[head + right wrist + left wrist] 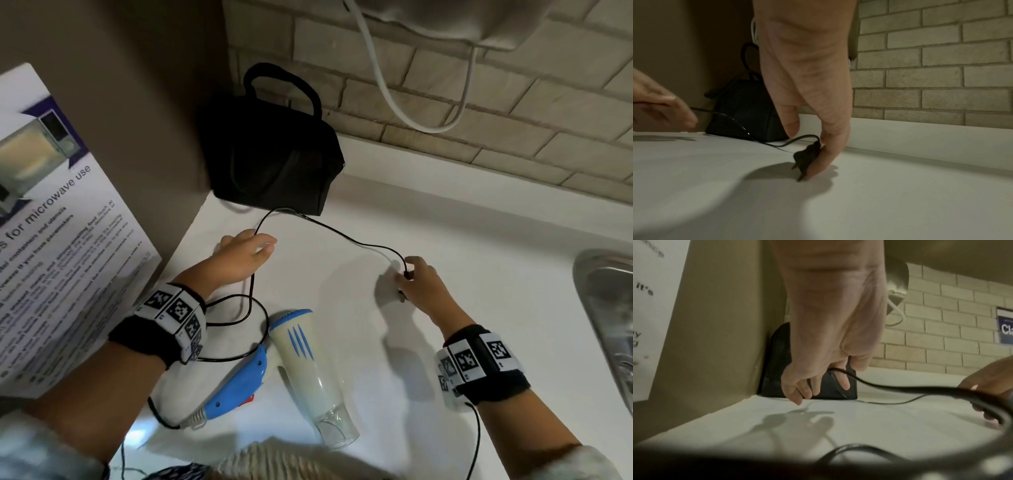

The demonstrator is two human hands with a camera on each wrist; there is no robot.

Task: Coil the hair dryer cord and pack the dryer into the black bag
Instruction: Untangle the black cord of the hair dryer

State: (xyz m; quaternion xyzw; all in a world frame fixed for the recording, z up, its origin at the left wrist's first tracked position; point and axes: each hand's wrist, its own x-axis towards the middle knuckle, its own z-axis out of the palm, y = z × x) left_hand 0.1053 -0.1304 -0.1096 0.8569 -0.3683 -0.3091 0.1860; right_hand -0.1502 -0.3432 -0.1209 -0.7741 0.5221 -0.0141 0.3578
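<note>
Cord (329, 230) strung slack across the white counter (445, 212), running from the plug (807, 156) at mid-counter, past the foot of the black bag (270, 150) in the far left corner, back through the left hand, then down in loose loops to the hair dryer (301, 363) lying on its side near the front edge, blue handle toward the left.

Right hand (419, 284): grip closed on the plug, pinched between thumb and fingers, prongs pointing down and just touching or nearly touching the counter. Left hand (245, 257): fingers hanging loosely curved with the cord draped through them in the left wrist view; whether truly pinched or merely hooked, cannot tell. Grip best called relaxed.

No coil formed yet; bag upright against the brick wall, its top apparently not spread open, dryer untouched.

Risks from here, as judgement only:
- Cord sliding out of the loose left fingers once tension comes, spoiling any loop.
- Loops beside the dryer crossing over each other, likely to knot if pulled hard.
- Tugging from the plug end dragging the light dryer toward the front edge.
- Slack catching on the bag's corner and tipping it.
- Prongs scraping the counter.
</note>
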